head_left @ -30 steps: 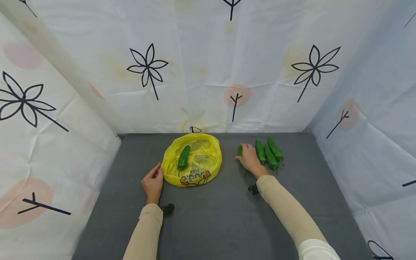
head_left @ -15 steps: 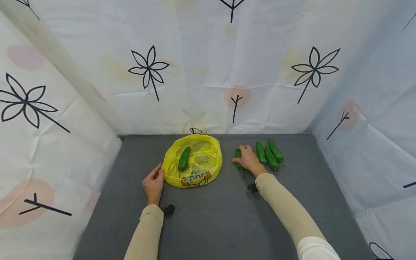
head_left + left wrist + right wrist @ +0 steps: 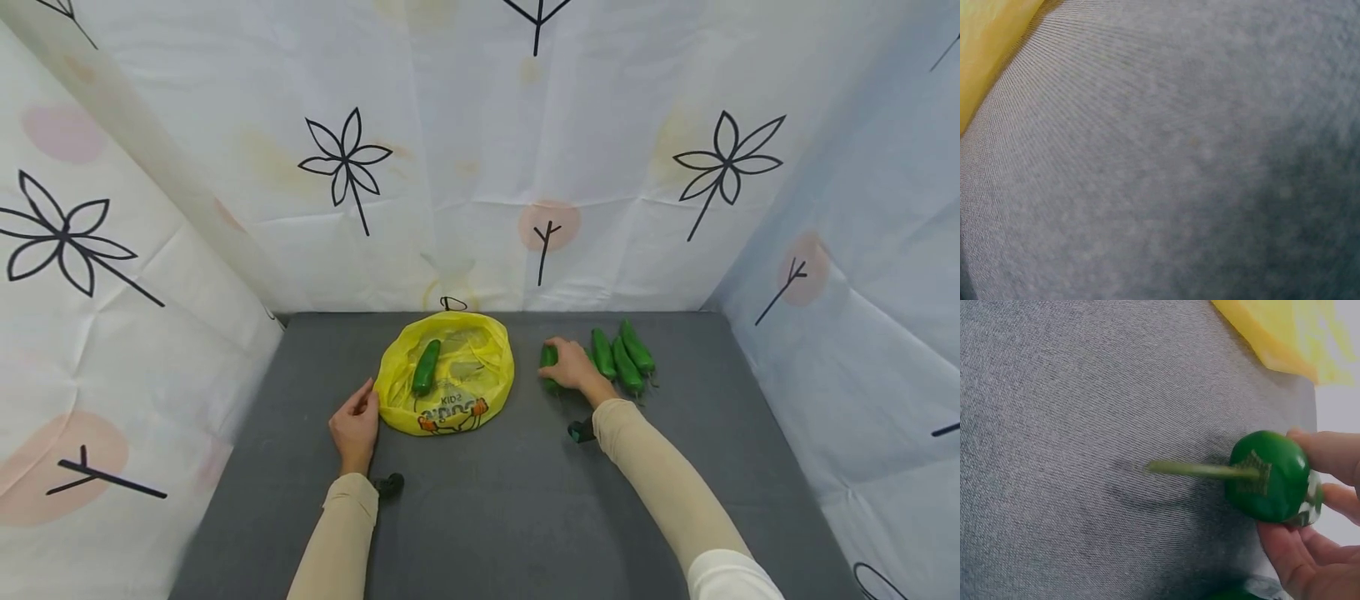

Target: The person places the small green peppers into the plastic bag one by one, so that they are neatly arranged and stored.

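Nearest us, two beige sleeves [image 3: 337, 533] reach over one grey tabletop [image 3: 480, 517], each wrist bearing a dark device [image 3: 388, 485]. On the left we see the left hand [image 3: 354, 425], its grip drawn closed in a pinch on the near-left rim of one yellow bag [image 3: 393, 408]. The bag lies mouth up with one green pepper [image 3: 426, 367] inside; on its near side we read "KIDS", apparently reversed, above a larger word we cannot make out. To the right, well apart from the bag, the right hand [image 3: 573, 367] grasps one pepper [image 3: 1269, 478], its grip parted only by that pepper's width, thumb and fingers on opposite sides, stem toward us. Just right of it three more peppers [image 3: 627, 367] lie together; a sliver of green beside the hand may be another, we cannot tell. Farthest stands white printed cloth [image 3: 480, 167] with leafy drawings.
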The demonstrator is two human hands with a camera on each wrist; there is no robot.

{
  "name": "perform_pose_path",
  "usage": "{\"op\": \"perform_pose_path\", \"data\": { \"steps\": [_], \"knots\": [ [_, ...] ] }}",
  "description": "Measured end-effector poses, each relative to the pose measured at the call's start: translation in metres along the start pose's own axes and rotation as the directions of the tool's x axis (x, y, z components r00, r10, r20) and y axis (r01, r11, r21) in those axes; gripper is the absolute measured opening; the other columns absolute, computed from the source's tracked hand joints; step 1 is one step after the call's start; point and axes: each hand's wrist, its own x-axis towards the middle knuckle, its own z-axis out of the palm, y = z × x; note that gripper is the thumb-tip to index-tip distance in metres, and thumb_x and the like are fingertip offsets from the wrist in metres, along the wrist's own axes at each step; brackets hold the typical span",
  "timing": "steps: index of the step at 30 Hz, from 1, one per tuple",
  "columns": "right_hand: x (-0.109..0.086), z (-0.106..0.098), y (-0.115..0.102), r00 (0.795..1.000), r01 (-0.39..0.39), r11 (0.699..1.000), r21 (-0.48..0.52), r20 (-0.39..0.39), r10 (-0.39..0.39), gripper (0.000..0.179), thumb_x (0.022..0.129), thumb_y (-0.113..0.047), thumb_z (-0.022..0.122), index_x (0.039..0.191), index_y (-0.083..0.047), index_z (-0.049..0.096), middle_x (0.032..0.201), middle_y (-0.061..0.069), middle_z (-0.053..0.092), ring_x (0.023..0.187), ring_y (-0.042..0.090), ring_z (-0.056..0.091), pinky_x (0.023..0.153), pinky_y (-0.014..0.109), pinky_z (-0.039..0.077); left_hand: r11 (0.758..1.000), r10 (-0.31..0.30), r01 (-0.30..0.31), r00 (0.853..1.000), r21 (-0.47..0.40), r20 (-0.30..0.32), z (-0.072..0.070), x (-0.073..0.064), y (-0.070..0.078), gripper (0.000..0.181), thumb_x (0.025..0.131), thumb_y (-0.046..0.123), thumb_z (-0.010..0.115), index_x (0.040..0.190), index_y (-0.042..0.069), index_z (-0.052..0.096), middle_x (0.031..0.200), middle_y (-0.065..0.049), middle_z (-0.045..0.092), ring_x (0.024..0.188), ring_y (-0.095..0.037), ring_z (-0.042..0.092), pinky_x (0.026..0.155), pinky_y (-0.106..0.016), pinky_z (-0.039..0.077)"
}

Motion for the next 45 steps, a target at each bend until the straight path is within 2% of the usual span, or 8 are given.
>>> {"op": "perform_pose_path", "data": {
  "steps": [4, 9, 15, 26, 33, 45],
  "knots": [
    [-0.002, -0.005, -0.001, 1.000, 0.003, 0.998, 0.065, -0.018, -0.001, 0.070, 0.097, -0.029, 0.069, 0.154, -0.002, 0.039, 0.153, 0.029, 0.044, 0.140, 0.048, 0.043, 0.109, 0.059, 0.043, 1.000, -0.003, 0.003, 1.000, 0.000, 0.000, 0.000, 0.000, -0.001, 0.024, 0.094, 0.022, 0.071, 0.115, 0.019, 0.080, 0.100, -0.012, 0.080, 0.070, 0.017, 0.056, 0.068, -0.001, 0.041],
    [-0.004, -0.018, -0.009, 0.999, 0.035, 0.993, 0.109, -0.037, -0.031, 0.071, 0.097, -0.035, 0.069, 0.154, -0.004, 0.040, 0.149, 0.029, 0.048, 0.134, 0.045, 0.049, 0.105, 0.057, 0.045, 1.000, -0.006, 0.006, 1.000, -0.003, 0.001, -0.001, 0.000, 0.000, 0.024, 0.093, 0.021, 0.072, 0.115, 0.019, 0.080, 0.099, -0.013, 0.080, 0.070, 0.015, 0.057, 0.068, -0.002, 0.042],
    [-0.005, -0.033, -0.022, 0.994, 0.089, 0.989, 0.120, -0.080, -0.079, 0.072, 0.096, -0.035, 0.070, 0.155, -0.005, 0.040, 0.149, 0.026, 0.049, 0.135, 0.043, 0.050, 0.105, 0.057, 0.046, 1.000, -0.019, 0.019, 1.000, -0.006, 0.011, -0.001, 0.001, 0.002, 0.024, 0.093, 0.018, 0.071, 0.115, 0.018, 0.080, 0.099, -0.013, 0.080, 0.070, 0.015, 0.057, 0.068, -0.002, 0.041],
    [-0.005, -0.050, -0.051, 0.987, 0.120, 0.979, 0.163, -0.123, -0.101, 0.068, 0.096, -0.037, 0.070, 0.152, -0.007, 0.045, 0.151, 0.020, 0.050, 0.135, 0.040, 0.051, 0.108, 0.056, 0.044, 1.000, -0.011, 0.011, 1.000, 0.002, 0.012, -0.001, 0.002, 0.001, 0.025, 0.093, 0.020, 0.071, 0.116, 0.017, 0.080, 0.099, -0.013, 0.080, 0.070, 0.015, 0.057, 0.068, -0.002, 0.042],
    [-0.002, -0.052, -0.071, 0.982, 0.157, 0.959, 0.237, -0.136, -0.128, 0.070, 0.094, -0.040, 0.072, 0.152, -0.012, 0.045, 0.151, 0.016, 0.051, 0.131, 0.035, 0.055, 0.103, 0.052, 0.049, 1.000, -0.018, 0.018, 1.000, 0.009, 0.005, -0.002, 0.001, 0.000, 0.025, 0.093, 0.021, 0.071, 0.116, 0.018, 0.080, 0.099, -0.013, 0.080, 0.070, 0.015, 0.056, 0.068, -0.002, 0.041],
    [0.006, -0.042, -0.094, 0.975, 0.204, 0.937, 0.284, -0.141, -0.170, 0.066, 0.093, -0.037, 0.075, 0.147, -0.010, 0.049, 0.144, 0.016, 0.055, 0.122, 0.033, 0.060, 0.092, 0.046, 0.055, 1.000, -0.005, 0.005, 1.000, -0.014, 0.008, 0.000, 0.002, -0.004, 0.025, 0.093, 0.022, 0.071, 0.116, 0.018, 0.080, 0.099, -0.011, 0.080, 0.070, 0.014, 0.057, 0.068, -0.002, 0.043]
  ]
}}
